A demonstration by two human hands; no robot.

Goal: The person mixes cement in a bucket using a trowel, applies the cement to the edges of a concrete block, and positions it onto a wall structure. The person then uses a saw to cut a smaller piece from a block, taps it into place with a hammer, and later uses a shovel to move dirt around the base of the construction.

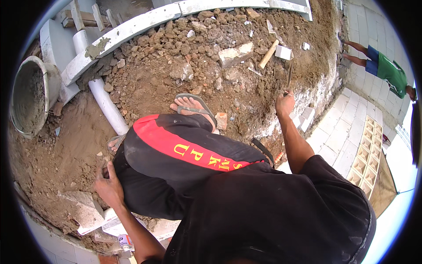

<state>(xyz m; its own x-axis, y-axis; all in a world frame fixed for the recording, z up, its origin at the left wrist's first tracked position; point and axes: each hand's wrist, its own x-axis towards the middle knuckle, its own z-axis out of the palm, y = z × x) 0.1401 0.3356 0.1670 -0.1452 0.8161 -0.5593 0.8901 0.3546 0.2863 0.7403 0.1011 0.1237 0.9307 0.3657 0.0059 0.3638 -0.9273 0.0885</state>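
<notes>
Our right hand (285,104) is closed narrow around a thin dark tool (289,74), which is the thing in work; it stands at the right of the digging ground and points to the far side. The tool is just beside a white block (284,53), and this block meets the end of a wooden handle (269,54); we cannot tell if they are joined. Our left hand (110,190) is at the near left, against the black trousers (184,154), with the fingers loosely bent; we cannot tell how wide it is.

At the far side, a curved white kerb (145,27) makes the edge of the rough soil (154,83). On the left we have the round rim of a bucket (45,90), and a white pipe (107,105) runs from the kerb toward our foot. Between bucket and left hand, a stretch of smoother soil gives the widest room for moving. Around the right hand the room is narrower: a broken brick (236,54) lies to its far left, and a whitish broken edge (323,94) is near on its right. Beyond this edge, well apart, a person in green (389,75) is at the far right.
</notes>
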